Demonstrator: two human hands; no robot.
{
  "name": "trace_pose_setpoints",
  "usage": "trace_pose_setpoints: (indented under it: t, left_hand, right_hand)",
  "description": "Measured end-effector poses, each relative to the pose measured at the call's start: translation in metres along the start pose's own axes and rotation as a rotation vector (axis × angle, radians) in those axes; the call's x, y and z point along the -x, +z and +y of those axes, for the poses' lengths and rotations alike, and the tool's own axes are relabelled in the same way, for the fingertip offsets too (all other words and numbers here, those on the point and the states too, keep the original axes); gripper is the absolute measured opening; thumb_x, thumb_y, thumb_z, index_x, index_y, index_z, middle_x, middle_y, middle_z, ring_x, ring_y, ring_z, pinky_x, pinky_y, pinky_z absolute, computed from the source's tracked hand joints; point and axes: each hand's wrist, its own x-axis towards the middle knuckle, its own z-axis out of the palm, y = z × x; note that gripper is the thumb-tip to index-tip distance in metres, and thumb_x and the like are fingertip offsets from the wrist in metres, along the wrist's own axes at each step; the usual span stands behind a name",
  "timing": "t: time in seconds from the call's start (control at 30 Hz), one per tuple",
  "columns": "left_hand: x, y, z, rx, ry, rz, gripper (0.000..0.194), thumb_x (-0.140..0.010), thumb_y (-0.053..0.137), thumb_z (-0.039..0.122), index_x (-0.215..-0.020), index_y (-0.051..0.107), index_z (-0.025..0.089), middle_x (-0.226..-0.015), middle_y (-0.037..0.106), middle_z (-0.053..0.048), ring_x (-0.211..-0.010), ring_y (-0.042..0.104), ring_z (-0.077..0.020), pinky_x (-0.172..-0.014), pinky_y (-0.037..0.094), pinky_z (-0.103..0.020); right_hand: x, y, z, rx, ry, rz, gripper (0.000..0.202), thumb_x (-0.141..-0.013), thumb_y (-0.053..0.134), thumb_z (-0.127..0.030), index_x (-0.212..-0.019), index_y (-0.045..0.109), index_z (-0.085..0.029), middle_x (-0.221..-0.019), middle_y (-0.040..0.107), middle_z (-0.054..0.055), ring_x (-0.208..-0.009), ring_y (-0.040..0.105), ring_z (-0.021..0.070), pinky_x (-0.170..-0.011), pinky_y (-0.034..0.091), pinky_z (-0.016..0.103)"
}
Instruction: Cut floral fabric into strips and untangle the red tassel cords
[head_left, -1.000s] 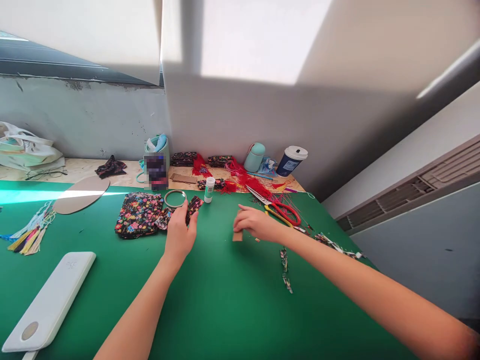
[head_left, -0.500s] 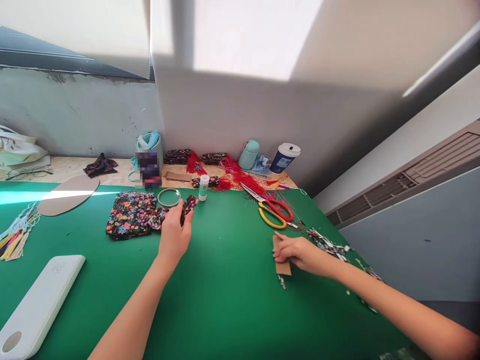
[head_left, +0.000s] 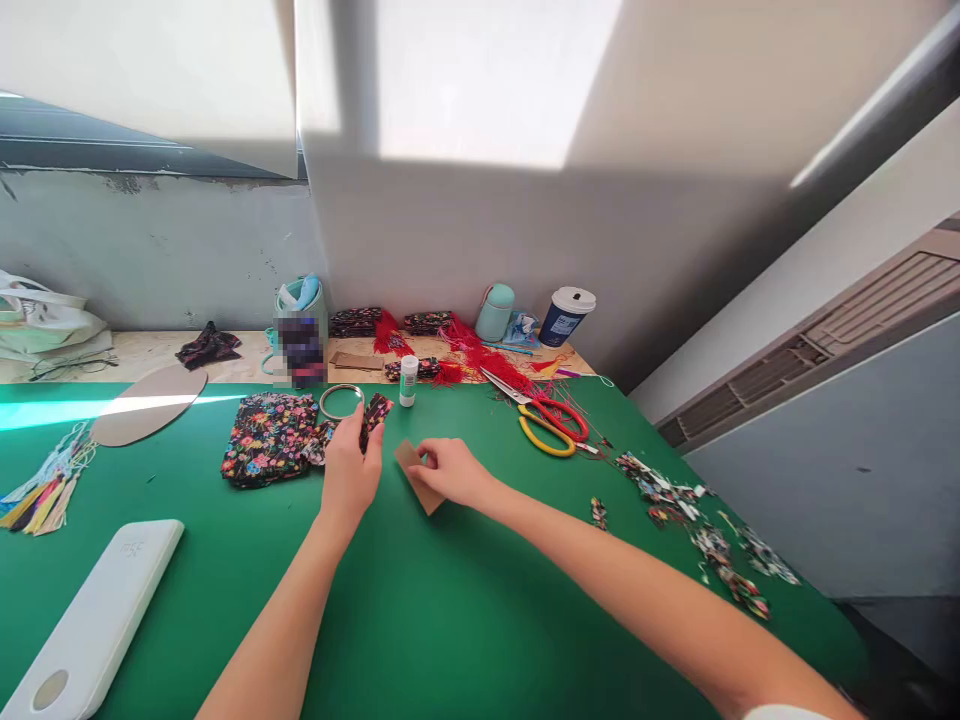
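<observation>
My left hand (head_left: 351, 468) is closed on a folded strip of black floral fabric (head_left: 378, 410), its end standing out past the thumb. Just behind my fingers is a metal ring (head_left: 323, 400); whether they touch it I cannot tell. Left of that hand lie a folded floral cloth (head_left: 270, 440) and a smaller floral piece (head_left: 319, 445), partly hidden. Between the thumb and fingers of my right hand (head_left: 459, 470) is a small brown cardboard piece (head_left: 426, 492), tilted over the green mat (head_left: 465, 620), right of my left hand.
A glue stick (head_left: 408, 382) stands behind my hands. Scissors (head_left: 551, 425) with red and yellow handles lie to the right, near fabric scraps (head_left: 660, 487). Red tassels (head_left: 480, 350), a cup (head_left: 568, 316) and a flask (head_left: 495, 312) line the back. A white device (head_left: 105, 610) lies front left.
My right hand has moved left with the cardboard piece, from beside the scissors to near my left hand. A small scrap pile where it was is now uncovered. My left hand keeps its hold.
</observation>
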Motion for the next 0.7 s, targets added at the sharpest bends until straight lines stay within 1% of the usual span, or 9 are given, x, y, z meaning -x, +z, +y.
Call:
trace_pose_setpoints:
  t: [0.1,0.17,0.23,0.37,0.47,0.53,0.57,0.63,0.7]
  left_hand:
    - [-0.001,-0.002,0.001,0.002,0.008,-0.002,0.043,-0.09,0.045,0.033,-0.123,0.055,0.008,-0.104,0.066,-0.016,-0.098,0.062,-0.0265,-0.084,0.049,-0.038]
    - [-0.001,-0.003,0.001,0.006,0.005,0.0,0.043,-0.09,0.045,0.033,-0.122,0.056,0.007,-0.103,0.066,-0.016,-0.097,0.062,-0.0261,-0.083,0.049,-0.037]
    - [-0.001,-0.004,0.001,0.013,0.008,0.006,0.042,-0.089,0.046,0.033,-0.122,0.056,0.007,-0.103,0.067,-0.016,-0.096,0.063,-0.0261,-0.083,0.049,-0.038]
    - [-0.001,-0.003,0.003,0.026,0.016,0.005,0.042,-0.089,0.047,0.033,-0.122,0.056,0.008,-0.104,0.067,-0.016,-0.096,0.063,-0.0264,-0.084,0.049,-0.039]
    - [0.0,-0.003,0.005,0.024,0.018,-0.004,0.043,-0.089,0.047,0.033,-0.122,0.056,0.006,-0.104,0.067,-0.017,-0.098,0.062,-0.0267,-0.085,0.049,-0.038]
    - [0.0,-0.003,0.005,0.016,0.023,0.004,0.044,-0.089,0.047,0.033,-0.122,0.056,0.005,-0.105,0.066,-0.018,-0.099,0.062,-0.0273,-0.086,0.048,-0.039]
    - [0.0,-0.004,0.006,0.011,0.025,0.009,0.044,-0.089,0.046,0.033,-0.122,0.056,0.005,-0.105,0.066,-0.018,-0.099,0.062,-0.0273,-0.086,0.048,-0.039]
    - [0.0,-0.005,0.006,0.006,0.021,0.015,0.043,-0.089,0.046,0.032,-0.122,0.056,0.007,-0.105,0.067,-0.017,-0.098,0.062,-0.0265,-0.085,0.048,-0.038]
    - [0.0,-0.006,0.007,0.011,0.011,0.012,0.042,-0.089,0.046,0.032,-0.122,0.056,0.007,-0.105,0.067,-0.017,-0.097,0.062,-0.0257,-0.085,0.049,-0.038]
  right_hand:
    - [-0.003,0.024,-0.01,0.009,0.054,-0.006,0.009,-0.078,0.061,-0.024,-0.077,0.065,-0.017,-0.068,0.067,0.002,-0.06,0.058,0.0139,-0.05,0.032,0.022]
    - [0.002,0.024,0.0,0.028,0.11,0.016,0.009,-0.079,0.059,-0.025,-0.078,0.064,-0.017,-0.07,0.068,0.003,-0.062,0.06,0.0146,-0.051,0.033,0.023]
    - [0.012,0.012,0.021,0.069,0.208,0.059,0.012,-0.082,0.056,-0.026,-0.083,0.064,-0.016,-0.075,0.069,0.005,-0.068,0.062,0.017,-0.055,0.034,0.024]
    - [0.044,-0.031,0.079,0.197,0.466,0.142,0.018,-0.086,0.049,-0.023,-0.094,0.062,-0.013,-0.088,0.07,0.013,-0.084,0.064,0.0252,-0.062,0.036,0.027]
    - [0.064,-0.051,0.097,0.295,0.645,0.163,0.02,-0.085,0.047,-0.019,-0.094,0.062,-0.009,-0.088,0.068,0.022,-0.083,0.065,0.0328,-0.059,0.034,0.031]
    - [0.072,-0.046,0.082,0.318,0.661,0.177,0.02,-0.087,0.045,-0.021,-0.094,0.061,-0.011,-0.088,0.069,0.021,-0.082,0.065,0.0315,-0.059,0.034,0.031]
    - [0.075,-0.037,0.067,0.287,0.599,0.191,0.019,-0.088,0.045,-0.023,-0.092,0.061,-0.013,-0.087,0.07,0.017,-0.08,0.066,0.0288,-0.059,0.035,0.03]
    - [0.08,-0.007,0.024,0.097,0.406,0.166,0.018,-0.089,0.044,-0.025,-0.088,0.06,-0.017,-0.079,0.071,0.01,-0.072,0.066,0.0225,-0.057,0.035,0.027]
    - [0.086,0.031,-0.025,-0.026,0.225,0.05,0.017,-0.088,0.044,-0.023,-0.084,0.06,-0.019,-0.074,0.072,0.006,-0.065,0.066,0.0199,-0.053,0.033,0.026]
